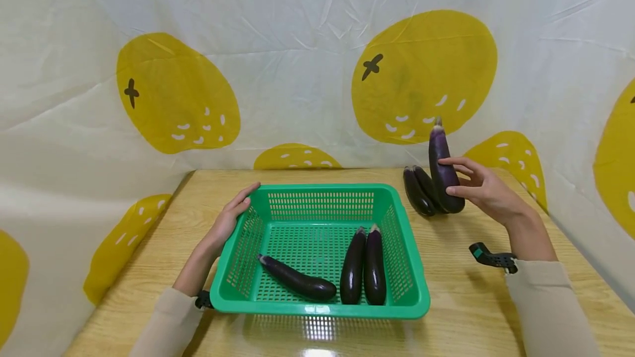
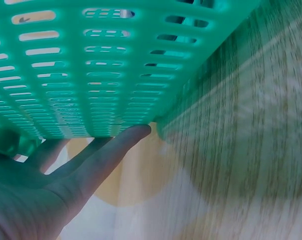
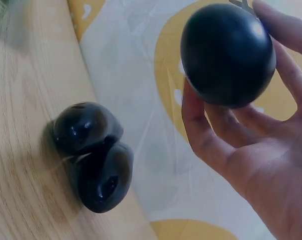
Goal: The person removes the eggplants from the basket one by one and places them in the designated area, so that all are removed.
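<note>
My right hand holds a dark purple eggplant upright, pinched between thumb and fingers, stem up. The right wrist view shows its rounded lower end with fingers behind it. Just left of it, two eggplants lie side by side on the table, partly covered by the held one in the head view. My left hand grips the left rim of a green plastic basket near its back corner, fingers along the outside wall. Inside lie three eggplants: one slanted at the left, two together at the right.
The wooden table ends at the back against a pale cloth with large yellow fruit prints. Its left and right edges also run along this cloth. The basket stands at the middle front.
</note>
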### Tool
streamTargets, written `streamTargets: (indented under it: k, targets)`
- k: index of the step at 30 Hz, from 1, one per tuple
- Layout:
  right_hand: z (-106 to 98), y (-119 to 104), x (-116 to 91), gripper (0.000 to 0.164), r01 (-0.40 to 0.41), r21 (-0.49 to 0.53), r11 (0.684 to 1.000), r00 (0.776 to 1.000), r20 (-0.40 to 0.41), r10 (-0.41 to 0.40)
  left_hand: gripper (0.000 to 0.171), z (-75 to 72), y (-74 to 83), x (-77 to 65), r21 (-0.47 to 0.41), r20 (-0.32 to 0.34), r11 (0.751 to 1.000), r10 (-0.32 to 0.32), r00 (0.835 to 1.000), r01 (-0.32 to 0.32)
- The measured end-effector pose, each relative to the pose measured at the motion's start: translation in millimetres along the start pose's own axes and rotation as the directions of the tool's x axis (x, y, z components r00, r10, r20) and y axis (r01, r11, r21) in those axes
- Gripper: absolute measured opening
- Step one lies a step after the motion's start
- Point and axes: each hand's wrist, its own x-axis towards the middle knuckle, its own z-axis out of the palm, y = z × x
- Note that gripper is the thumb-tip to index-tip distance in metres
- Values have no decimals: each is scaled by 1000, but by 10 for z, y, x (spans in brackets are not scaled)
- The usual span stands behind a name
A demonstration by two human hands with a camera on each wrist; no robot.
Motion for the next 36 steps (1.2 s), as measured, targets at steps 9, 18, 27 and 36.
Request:
streamTargets:
  k: [9, 18, 27, 36]
  targets:
    - [-31, 63, -15, 59, -7, -79, 997, 1000, -29, 5, 53, -12, -22, 3, 26, -7, 1000, -4, 1000, 4]
    - [-60, 80, -48, 58, 2, -120, 993, 1000, -30, -6, 52, -16, -20, 6, 29, -4, 1000, -2, 1000, 2]
    - [-113, 100, -70, 58, 23, -75, 997, 999, -48, -26, 52, -18, -32, 4, 4, 3, 1000, 14, 1000, -14]
    - [-176, 151, -100, 57, 36, -56, 998, 999, -32, -38, 52, -15, -33, 14, -12, 8, 1000, 17, 1000, -17]
